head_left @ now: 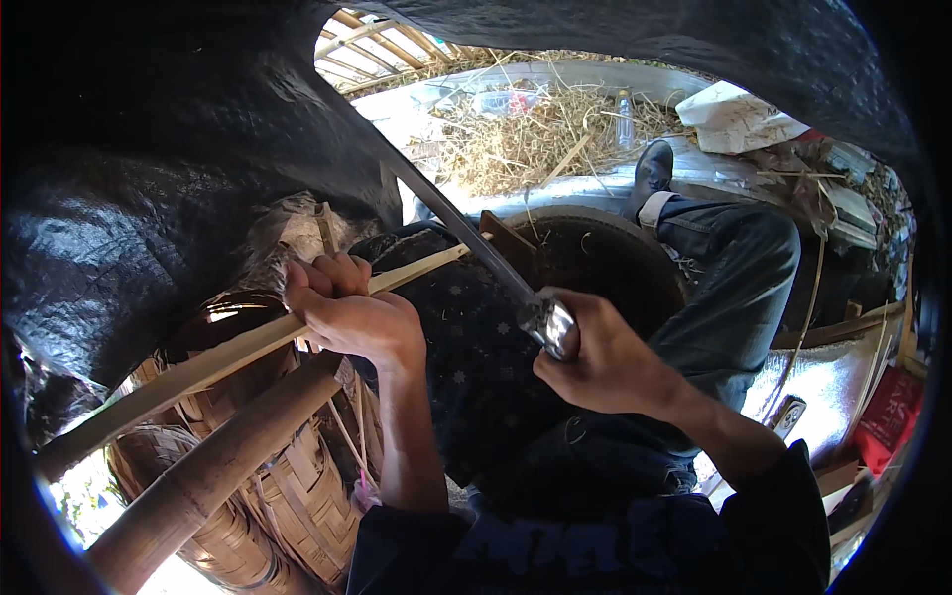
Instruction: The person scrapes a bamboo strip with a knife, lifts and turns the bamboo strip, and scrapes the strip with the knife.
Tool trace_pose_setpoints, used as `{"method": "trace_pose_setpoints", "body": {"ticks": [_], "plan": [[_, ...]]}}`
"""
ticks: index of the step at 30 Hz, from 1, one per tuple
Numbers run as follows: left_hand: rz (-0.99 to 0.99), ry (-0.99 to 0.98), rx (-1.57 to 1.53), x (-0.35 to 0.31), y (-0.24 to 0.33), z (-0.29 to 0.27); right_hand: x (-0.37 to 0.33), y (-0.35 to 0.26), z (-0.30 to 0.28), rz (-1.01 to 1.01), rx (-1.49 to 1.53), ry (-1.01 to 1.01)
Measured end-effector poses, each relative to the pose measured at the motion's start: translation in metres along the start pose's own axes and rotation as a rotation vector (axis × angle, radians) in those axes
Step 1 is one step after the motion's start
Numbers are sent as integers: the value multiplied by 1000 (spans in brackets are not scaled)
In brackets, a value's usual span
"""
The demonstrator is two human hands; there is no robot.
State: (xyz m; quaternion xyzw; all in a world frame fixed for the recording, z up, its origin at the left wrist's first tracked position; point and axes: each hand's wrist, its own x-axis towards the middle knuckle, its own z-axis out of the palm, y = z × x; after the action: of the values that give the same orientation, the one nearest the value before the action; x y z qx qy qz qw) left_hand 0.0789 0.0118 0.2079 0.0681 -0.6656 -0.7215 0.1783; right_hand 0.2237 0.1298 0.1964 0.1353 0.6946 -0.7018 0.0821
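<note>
One split bamboo strip (228, 362) is gripped in the closed left hand (347, 315), slanting across the lap. One long knife (466, 238) is clasped by its handle in the closed right hand (605, 362), its blade laid against the strip. One thick bamboo pole (213, 471) and two woven baskets (288, 496) are seen below.

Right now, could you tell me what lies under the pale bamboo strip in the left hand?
Under the bamboo strip lie a thicker bamboo pole and woven baskets. The left hand hides the stretch it grips.
</note>
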Motion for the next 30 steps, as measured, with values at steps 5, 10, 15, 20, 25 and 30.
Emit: {"method": "trace_pose_setpoints", "body": {"ticks": [5, 10, 15, 20, 25, 30], "plan": [[-25, 60, 36, -3, 2, 11, -8, 75, 27, 286, -132, -52], [19, 32, 7, -2, -2, 2, 4, 35, -1, 189, -98, -70], [5, 33, 33, 0, -2, 4, -2, 3, -1, 41, -2, 10], [139, 135, 179, 1, -12, 12, -11, 95, 20, 226, -121, 8], [35, 170, 122, -2, -3, 13, 0, 97, -8, 172, -331, 0], [-36, -59, 1, 1, 1, 6, -3, 58, -20, 279, -213, -43]]}}
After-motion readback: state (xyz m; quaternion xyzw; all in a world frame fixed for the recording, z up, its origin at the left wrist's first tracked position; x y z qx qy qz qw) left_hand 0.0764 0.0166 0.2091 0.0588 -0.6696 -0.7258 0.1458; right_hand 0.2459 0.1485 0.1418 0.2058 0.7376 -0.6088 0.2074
